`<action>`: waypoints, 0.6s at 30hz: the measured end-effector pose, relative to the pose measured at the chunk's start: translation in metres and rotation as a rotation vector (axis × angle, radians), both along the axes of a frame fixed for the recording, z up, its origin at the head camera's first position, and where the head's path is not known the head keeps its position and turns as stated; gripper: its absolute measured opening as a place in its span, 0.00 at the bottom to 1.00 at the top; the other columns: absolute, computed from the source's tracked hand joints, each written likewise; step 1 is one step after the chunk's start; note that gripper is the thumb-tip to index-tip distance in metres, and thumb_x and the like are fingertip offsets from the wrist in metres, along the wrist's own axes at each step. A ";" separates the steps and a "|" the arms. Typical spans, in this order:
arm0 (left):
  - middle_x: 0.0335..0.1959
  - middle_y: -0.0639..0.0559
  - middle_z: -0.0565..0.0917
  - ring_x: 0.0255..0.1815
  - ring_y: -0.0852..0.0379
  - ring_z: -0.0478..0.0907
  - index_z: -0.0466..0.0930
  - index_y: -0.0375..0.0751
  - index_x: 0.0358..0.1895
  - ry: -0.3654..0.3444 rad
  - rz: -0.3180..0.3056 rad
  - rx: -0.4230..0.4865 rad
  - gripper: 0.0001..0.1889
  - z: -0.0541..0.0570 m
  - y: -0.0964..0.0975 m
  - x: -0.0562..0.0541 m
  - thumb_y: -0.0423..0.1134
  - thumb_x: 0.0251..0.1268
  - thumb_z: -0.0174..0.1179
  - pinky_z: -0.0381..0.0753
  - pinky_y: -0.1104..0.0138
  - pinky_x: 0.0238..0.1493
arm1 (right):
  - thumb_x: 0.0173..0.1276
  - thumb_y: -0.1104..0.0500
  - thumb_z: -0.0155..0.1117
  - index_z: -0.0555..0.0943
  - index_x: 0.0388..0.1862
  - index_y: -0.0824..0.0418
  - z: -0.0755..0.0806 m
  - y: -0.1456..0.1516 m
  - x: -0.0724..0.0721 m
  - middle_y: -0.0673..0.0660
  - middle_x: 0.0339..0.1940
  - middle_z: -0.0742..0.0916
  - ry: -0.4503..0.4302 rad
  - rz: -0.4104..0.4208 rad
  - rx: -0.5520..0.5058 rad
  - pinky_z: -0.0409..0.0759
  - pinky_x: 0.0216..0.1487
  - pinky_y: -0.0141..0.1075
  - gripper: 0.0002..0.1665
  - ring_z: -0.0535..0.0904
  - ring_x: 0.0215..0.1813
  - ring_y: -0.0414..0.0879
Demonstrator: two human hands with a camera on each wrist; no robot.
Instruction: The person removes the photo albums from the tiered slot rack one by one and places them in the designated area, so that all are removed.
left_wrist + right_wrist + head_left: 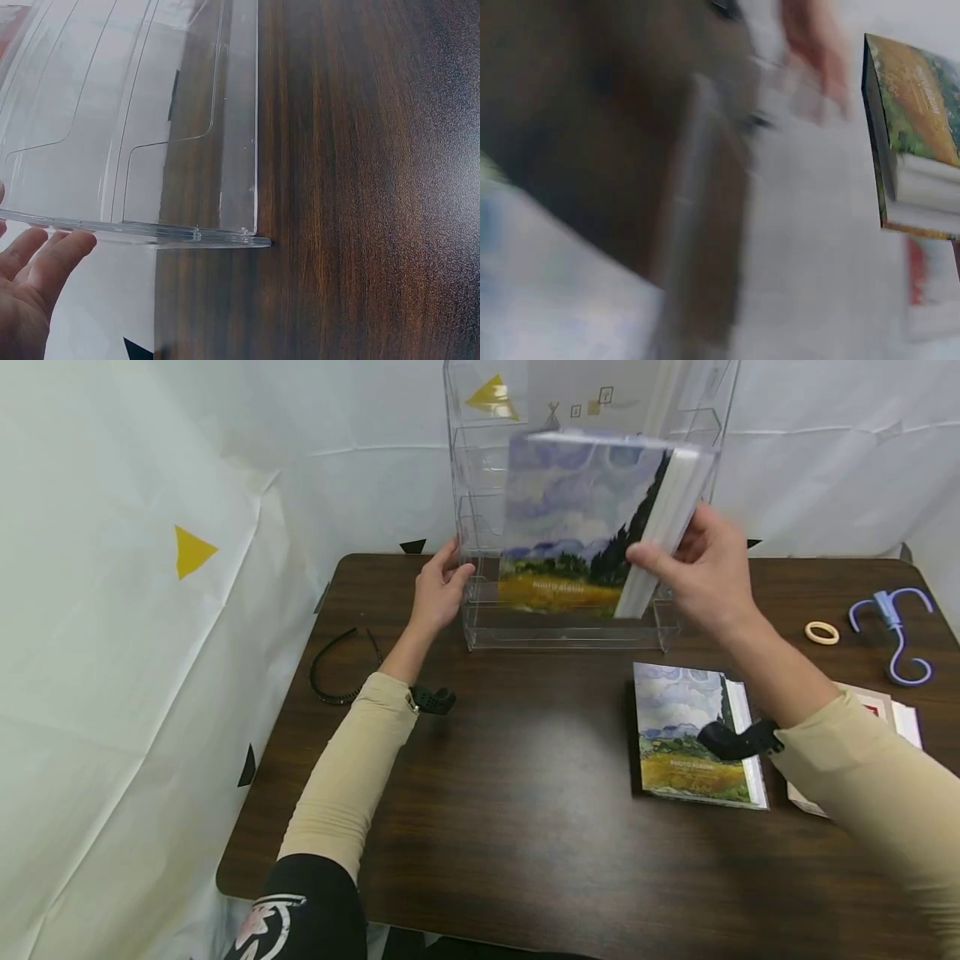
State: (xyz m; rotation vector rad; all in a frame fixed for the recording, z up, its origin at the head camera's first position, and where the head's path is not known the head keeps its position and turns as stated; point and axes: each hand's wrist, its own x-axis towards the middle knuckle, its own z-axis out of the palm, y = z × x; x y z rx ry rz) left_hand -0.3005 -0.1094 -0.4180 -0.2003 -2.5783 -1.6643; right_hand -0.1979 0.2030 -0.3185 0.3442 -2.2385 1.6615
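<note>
Steadying the rack (480, 527), the left hand (438, 589) lies flat-fingered against its left wall, while an album (577, 527) is gripped upright by the right hand (705, 572), level with the rack's front pockets.

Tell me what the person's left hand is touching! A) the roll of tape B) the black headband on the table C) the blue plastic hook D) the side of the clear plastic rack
D. The left hand rests its straight fingers against the left side of the clear plastic display rack, while the right hand holds the painted-landscape photo album in front of it; the black headband lies apart, untouched.
</note>
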 end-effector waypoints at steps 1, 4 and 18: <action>0.68 0.42 0.72 0.62 0.51 0.76 0.62 0.44 0.75 0.000 -0.002 -0.003 0.29 0.000 0.000 0.000 0.40 0.74 0.56 0.79 0.62 0.54 | 0.61 0.67 0.72 0.78 0.55 0.65 -0.008 -0.002 0.009 0.52 0.42 0.87 -0.059 0.007 0.020 0.81 0.41 0.27 0.23 0.85 0.40 0.37; 0.69 0.42 0.72 0.62 0.50 0.77 0.62 0.45 0.75 0.004 0.000 -0.011 0.28 0.000 -0.001 -0.001 0.40 0.75 0.55 0.79 0.61 0.53 | 0.64 0.59 0.72 0.76 0.60 0.67 -0.037 -0.010 0.035 0.59 0.44 0.86 -0.267 0.029 0.116 0.82 0.39 0.30 0.28 0.84 0.39 0.38; 0.66 0.41 0.74 0.61 0.52 0.77 0.62 0.43 0.75 -0.002 0.000 0.013 0.29 0.000 -0.001 -0.004 0.39 0.74 0.57 0.79 0.63 0.54 | 0.70 0.55 0.65 0.65 0.67 0.76 -0.114 -0.035 0.074 0.71 0.51 0.82 -0.904 0.239 0.109 0.84 0.39 0.45 0.36 0.83 0.39 0.49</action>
